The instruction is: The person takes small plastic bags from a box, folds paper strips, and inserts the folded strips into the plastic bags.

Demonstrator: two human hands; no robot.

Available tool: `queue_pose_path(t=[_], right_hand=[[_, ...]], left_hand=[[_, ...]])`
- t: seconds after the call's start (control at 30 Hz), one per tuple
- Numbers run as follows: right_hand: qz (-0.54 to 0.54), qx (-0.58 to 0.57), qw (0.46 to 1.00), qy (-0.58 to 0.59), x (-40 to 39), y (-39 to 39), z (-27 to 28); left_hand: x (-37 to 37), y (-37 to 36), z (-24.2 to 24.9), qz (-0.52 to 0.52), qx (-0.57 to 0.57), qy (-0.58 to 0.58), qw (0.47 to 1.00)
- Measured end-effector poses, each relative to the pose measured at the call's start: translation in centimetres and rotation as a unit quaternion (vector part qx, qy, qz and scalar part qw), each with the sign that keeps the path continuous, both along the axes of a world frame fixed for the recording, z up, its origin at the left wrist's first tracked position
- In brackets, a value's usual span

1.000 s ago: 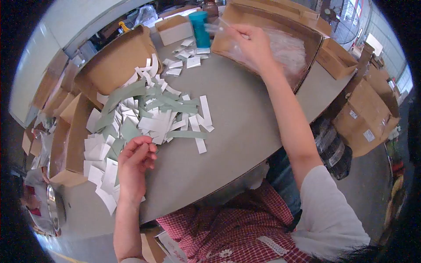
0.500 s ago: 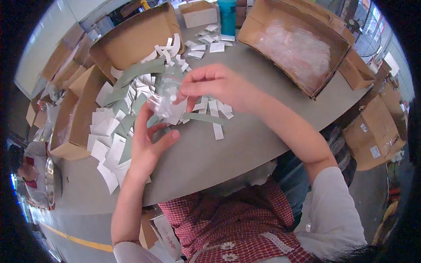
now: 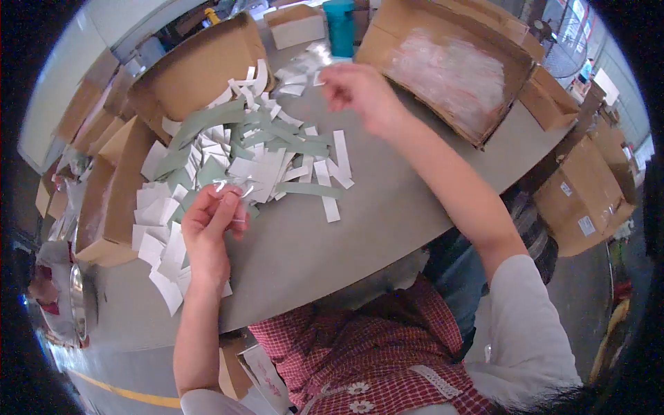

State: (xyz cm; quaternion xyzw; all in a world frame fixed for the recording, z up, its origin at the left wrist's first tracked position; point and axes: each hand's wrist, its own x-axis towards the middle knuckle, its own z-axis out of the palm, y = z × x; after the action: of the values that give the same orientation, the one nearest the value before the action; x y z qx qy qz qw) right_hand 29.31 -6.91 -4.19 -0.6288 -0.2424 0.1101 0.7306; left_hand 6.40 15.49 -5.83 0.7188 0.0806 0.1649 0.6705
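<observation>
My left hand (image 3: 213, 220) is closed in a pinch on a clear plastic bag (image 3: 235, 185), above the front of a pile of white paper strips (image 3: 263, 167) and green strips (image 3: 309, 189). Farther back, my right hand (image 3: 360, 93) is stretched out over the table, its fingers loosely bent and slightly blurred, with nothing visible held in them. Just beyond its fingertips lie small filled packets (image 3: 293, 88). A shiny, blurred clear packet (image 3: 315, 57) shows above them, apart from the hand.
An open carton of clear plastic bags (image 3: 449, 76) stands at the back right. Another carton (image 3: 200, 69) lies tipped behind the strips, and a long box (image 3: 114, 200) sits at the left. A teal cup (image 3: 339, 28) and a small box (image 3: 296, 26) stand at the back.
My right hand has moved away from my left, back toward the packets. The plastic packet between both hands has left there. My left hand has drawn slightly down and closed on a bag.
</observation>
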Motion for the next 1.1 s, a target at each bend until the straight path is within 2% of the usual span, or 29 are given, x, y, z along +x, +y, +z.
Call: queue_pose_path(t=[0.07,0.17,0.27,0.33,0.4,0.47,0.53,0.63,0.73,0.93,1.1], right_hand=[[-0.072,0.177,0.976,0.101,4.9,-2.0,-1.5],[-0.137,0.388,0.886,0.213,6.9,-4.7,-0.7],[-0.038,0.346,0.916,0.200,6.4,-4.8,-0.4],[0.018,0.198,0.975,0.099,1.8,-2.2,1.3],[0.116,0.082,0.990,-0.001,-2.6,0.7,1.1],[0.176,-0.013,0.963,-0.202,-5.4,4.6,-2.1],[0.228,-0.170,0.920,-0.272,-10.2,4.6,-1.4],[0.186,-0.180,0.923,-0.285,-12.6,4.2,-1.1],[0.155,-0.169,0.942,-0.246,-10.4,4.5,-1.7],[0.216,-0.132,0.958,-0.132,-10.1,3.5,-0.1],[0.261,-0.171,0.944,-0.108,-10.8,3.9,-0.7]], left_hand=[[0.1,-0.2,-0.1,0.019,0.018,-0.011,1.000],[0.0,-0.7,0.1,0.035,0.022,-0.032,0.999],[0.2,-0.5,0.1,0.022,0.047,-0.040,0.998],[0.2,-0.8,-0.1,0.014,0.058,-0.030,0.998],[0.1,-1.0,-0.2,-0.007,0.071,-0.005,0.997],[0.0,-1.3,-0.2,-0.044,0.082,0.031,0.995],[-0.1,-2.0,-0.1,-0.064,0.074,0.030,0.995],[-0.2,-2.2,-0.2,-0.099,0.082,0.037,0.991],[-0.5,-2.5,0.4,-0.111,0.053,0.026,0.992],[-0.2,-0.8,-0.2,-0.005,0.036,-0.001,0.999],[-0.3,-0.9,0.0,-0.017,0.021,-0.025,0.999]])
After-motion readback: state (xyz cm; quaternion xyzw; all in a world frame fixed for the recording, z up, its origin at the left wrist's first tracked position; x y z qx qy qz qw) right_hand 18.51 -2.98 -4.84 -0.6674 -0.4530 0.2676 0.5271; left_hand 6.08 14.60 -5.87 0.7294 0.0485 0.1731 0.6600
